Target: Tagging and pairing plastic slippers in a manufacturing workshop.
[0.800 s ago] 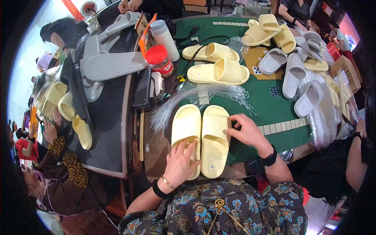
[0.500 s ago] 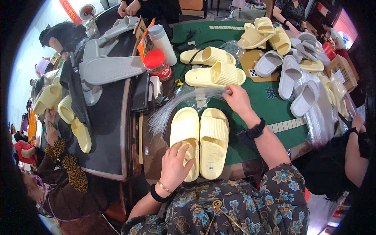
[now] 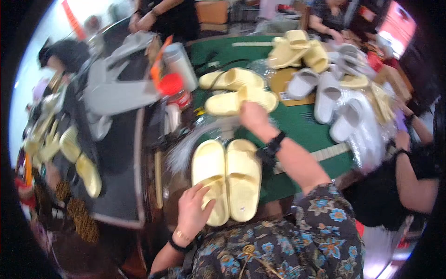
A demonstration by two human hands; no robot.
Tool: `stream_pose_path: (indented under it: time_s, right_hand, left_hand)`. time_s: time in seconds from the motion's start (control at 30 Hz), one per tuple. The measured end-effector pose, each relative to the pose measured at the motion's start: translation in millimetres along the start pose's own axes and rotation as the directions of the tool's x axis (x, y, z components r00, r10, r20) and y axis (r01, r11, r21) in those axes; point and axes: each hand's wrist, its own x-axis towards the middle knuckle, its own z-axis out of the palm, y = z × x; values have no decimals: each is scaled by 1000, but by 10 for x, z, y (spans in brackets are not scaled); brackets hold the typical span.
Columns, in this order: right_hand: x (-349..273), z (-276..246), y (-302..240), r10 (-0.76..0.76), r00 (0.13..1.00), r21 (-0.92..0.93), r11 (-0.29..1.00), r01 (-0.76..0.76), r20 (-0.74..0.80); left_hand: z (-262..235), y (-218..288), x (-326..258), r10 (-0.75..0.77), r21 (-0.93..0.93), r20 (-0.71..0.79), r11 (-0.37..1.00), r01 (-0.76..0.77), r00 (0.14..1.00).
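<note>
Two pale yellow slide slippers stand side by side before me, the left slipper point(image 3: 208, 160) and the right slipper point(image 3: 245, 181), toes pointing away. My left hand point(image 3: 191, 211) rests at the left slipper's heel end, fingers spread and holding nothing. Beyond the pair lies a bundle of clear plastic strands point(image 3: 186, 146), fanned toward the left. My right hand point(image 3: 254, 117) is closed by the strands' far end, overlapping a yellow slipper point(image 3: 222, 103) that lies sideways. Its fingertips are blurred, so what they pinch cannot be made out. Another yellow slipper point(image 3: 218, 80) lies behind that one.
At the right, grey slippers point(image 3: 329, 90) and yellow slippers point(image 3: 290, 52) are heaped by clear plastic wrap point(image 3: 364, 135). A red-lidded jar point(image 3: 174, 90) and a white bottle point(image 3: 179, 63) stand left of centre. Grey slippers point(image 3: 121, 96) cover the left table. Other people work around both tables.
The whole view has shifted a little and blurred. My right hand has moved left and slightly away, toward the sideways slippers. My left hand stays beside the left slipper.
</note>
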Motion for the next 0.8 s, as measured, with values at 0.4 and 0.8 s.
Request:
stream_pose_path:
  time_s: [0.4, 0.8]
  right_hand:
    - [-898, -599, -784, -449, 820, 233, 807, 543, -355]
    - [-1189, -414, -499, -582, 775, 326, 704, 632, -246]
  left_hand:
    - [-212, 130, 394, -336, -766, 244, 509, 393, 910]
    - [58, 250, 807, -370, -801, 148, 499, 330, 917]
